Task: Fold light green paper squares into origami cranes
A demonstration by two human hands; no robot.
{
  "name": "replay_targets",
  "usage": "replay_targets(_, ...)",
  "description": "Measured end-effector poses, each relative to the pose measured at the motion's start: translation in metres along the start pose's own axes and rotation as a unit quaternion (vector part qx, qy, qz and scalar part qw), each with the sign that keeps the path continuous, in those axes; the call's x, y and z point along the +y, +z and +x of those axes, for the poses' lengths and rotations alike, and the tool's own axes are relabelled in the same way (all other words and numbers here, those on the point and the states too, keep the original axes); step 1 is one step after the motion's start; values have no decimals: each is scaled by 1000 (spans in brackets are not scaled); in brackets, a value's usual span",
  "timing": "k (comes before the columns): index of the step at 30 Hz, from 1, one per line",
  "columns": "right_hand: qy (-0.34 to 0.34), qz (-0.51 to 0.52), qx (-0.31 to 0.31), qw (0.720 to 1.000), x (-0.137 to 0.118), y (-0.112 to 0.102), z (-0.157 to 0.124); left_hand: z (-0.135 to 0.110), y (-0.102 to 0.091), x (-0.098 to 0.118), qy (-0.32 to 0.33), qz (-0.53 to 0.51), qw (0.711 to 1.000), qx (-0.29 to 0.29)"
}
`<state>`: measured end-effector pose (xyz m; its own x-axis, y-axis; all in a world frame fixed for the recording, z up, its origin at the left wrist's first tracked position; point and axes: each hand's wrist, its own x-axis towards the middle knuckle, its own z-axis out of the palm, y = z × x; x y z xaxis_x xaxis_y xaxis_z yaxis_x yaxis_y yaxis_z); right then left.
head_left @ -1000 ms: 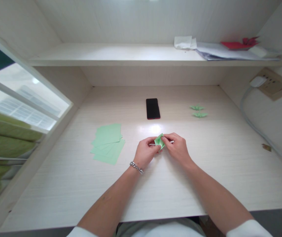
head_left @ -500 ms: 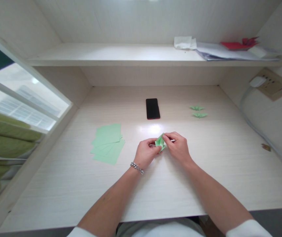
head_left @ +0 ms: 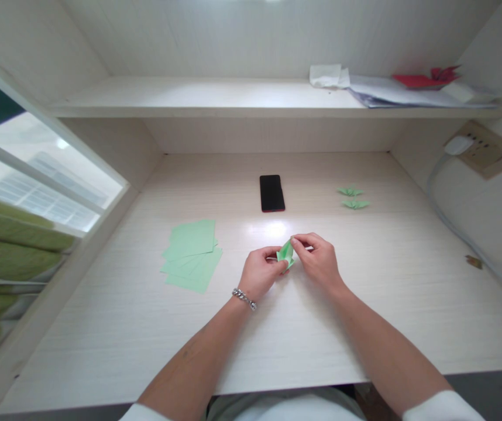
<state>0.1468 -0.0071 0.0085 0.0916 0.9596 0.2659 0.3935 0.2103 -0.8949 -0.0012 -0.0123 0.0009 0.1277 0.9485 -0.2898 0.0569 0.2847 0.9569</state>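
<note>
One partly folded piece of green paper is sitting between both hands near the middle of the worktop. The left hand is pinching its lower part, thumb against curled fingers; the right hand is holding its upper tip, though finger contact there is hard to make out. Green sheets are lying leftward, a phone is resting beyond, and two folded green figures are sitting rightward.
</note>
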Motion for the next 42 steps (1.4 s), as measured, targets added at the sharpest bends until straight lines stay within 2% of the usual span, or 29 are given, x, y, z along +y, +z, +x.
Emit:
replay_targets(7, 5, 6, 11, 1000, -4, -2, 1, -1, 1, 1, 0, 3, 1000, -3)
replay_targets(19, 2, 18, -34, 999, 2, -2, 2, 1, -2, -1, 15, -10, 1000, 6)
replay_targets(21, 17, 18, -41, 999, 3, -2, 1, 1, -2, -1, 23, -10, 1000, 13)
replay_targets(24, 59, 15, -84, 995, 3, -1, 1, 2, -3, -3, 40, -16, 998, 37)
replay_targets(28, 105, 66, -130, 984, 6, 0, 1, 3, -2, -6, 36, -24, 997, 61)
replay_targets(34, 161, 133, -116, 971, 11, 7, 1, 3, -2, -8, 58, -14, 996, 70)
replay_targets(42, 176, 179, -57, 966, 8, 12, -3, 1, 0, -6, 61, -12, 994, 90)
